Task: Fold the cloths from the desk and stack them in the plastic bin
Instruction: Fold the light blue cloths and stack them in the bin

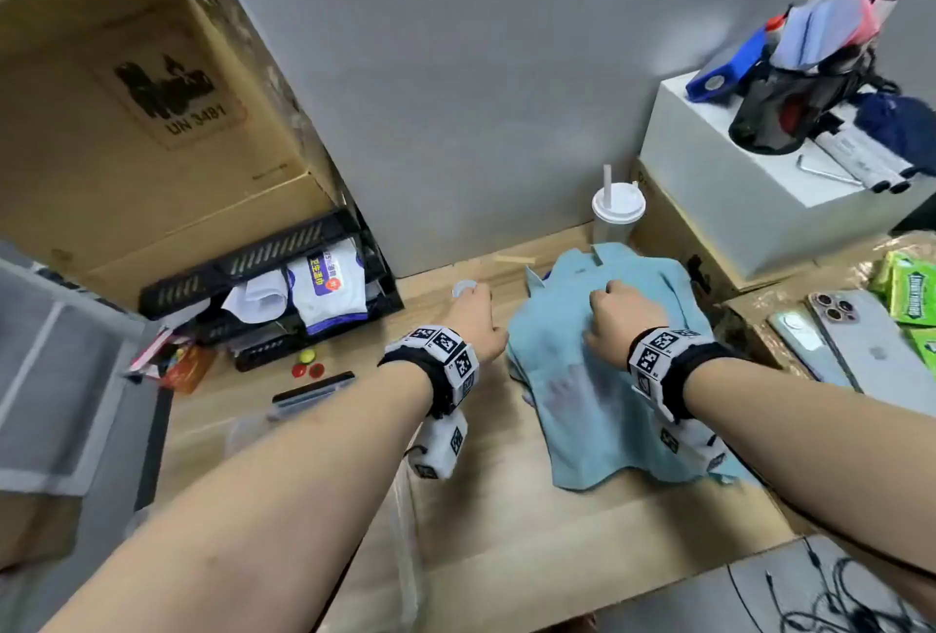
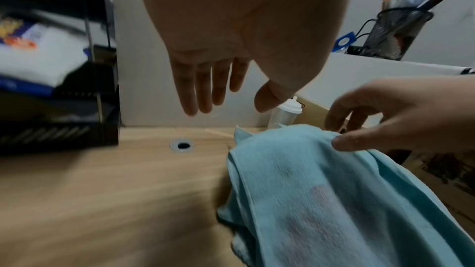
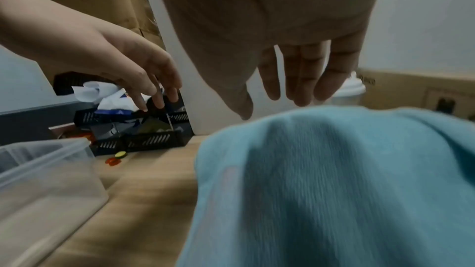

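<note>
A light blue cloth (image 1: 597, 379) (image 2: 321, 190) (image 3: 334, 180) lies rumpled on the wooden desk (image 1: 506, 521). A paler cloth edge (image 2: 239, 245) peeks out from under its left side. My right hand (image 1: 620, 315) (image 3: 272, 107) hovers over the cloth's far part with its fingers straight and pointing down. In the left wrist view its thumb (image 2: 342, 143) touches the cloth's top fold. My left hand (image 1: 471, 308) (image 2: 231, 105) hangs over bare desk just left of the cloth, holding nothing. The clear plastic bin (image 3: 46, 170) (image 1: 243, 430) stands at the near left, under my left forearm.
A black desk organizer (image 1: 263, 288) and a big cardboard box (image 1: 126, 100) fill the back left. A lidded cup with a straw (image 1: 618, 212) stands behind the cloth. On the right are a white box (image 1: 734, 176) and phones (image 1: 871, 343). Small coloured discs (image 1: 306, 364) lie on the desk.
</note>
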`<action>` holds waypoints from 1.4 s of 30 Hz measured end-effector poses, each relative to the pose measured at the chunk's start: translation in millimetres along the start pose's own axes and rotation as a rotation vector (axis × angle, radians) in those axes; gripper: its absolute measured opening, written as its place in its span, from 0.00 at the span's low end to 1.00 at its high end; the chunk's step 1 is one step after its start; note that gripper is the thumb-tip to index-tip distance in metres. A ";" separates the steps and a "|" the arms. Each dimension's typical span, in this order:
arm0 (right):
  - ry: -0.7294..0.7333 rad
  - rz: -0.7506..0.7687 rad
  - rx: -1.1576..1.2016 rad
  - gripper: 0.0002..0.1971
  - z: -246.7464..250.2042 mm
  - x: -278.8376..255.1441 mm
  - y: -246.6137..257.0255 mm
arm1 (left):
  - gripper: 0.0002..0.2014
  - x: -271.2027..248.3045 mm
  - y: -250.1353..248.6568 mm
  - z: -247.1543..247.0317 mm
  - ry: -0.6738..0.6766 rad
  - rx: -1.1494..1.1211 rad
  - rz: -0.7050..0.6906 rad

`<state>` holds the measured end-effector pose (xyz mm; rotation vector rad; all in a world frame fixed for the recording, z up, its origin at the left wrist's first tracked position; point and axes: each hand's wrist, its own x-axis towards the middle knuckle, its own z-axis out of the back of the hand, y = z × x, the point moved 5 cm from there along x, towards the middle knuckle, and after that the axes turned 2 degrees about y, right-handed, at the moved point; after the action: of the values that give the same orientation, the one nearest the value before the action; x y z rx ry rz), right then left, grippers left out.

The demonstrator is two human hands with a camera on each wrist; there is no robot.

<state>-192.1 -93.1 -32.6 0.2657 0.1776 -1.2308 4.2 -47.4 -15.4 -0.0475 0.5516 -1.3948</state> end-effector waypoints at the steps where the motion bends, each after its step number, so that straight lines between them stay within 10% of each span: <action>1: 0.024 -0.030 -0.024 0.15 -7.1 -1.3 -3.6 | 0.21 4.2 1.5 -11.4 0.029 -0.040 0.025; 7: 0.029 -0.058 -0.053 0.08 -47.4 6.4 -26.4 | 0.21 34.3 6.1 -62.9 0.175 -0.195 0.168; 21: 0.047 -0.054 0.075 0.08 -22.7 21.8 -21.0 | 0.33 71.1 19.2 -49.8 0.039 -1.078 0.513; 26: -0.094 -0.049 0.244 0.17 21.1 29.0 -6.0 | 0.08 59.0 -7.4 -9.3 0.217 -1.283 0.346; 31: -0.126 0.210 0.411 0.42 74.4 40.9 32.3 | 0.20 27.1 -28.9 74.7 0.291 -1.166 0.177; 42: 0.121 0.386 0.507 0.05 124.8 35.5 116.0 | 0.02 -40.4 9.9 214.6 -0.013 -1.009 0.081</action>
<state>-72.0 -126.3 88.9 0.7791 -0.0849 -0.8580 95.0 -68.9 182.2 -0.8311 1.1833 -0.9176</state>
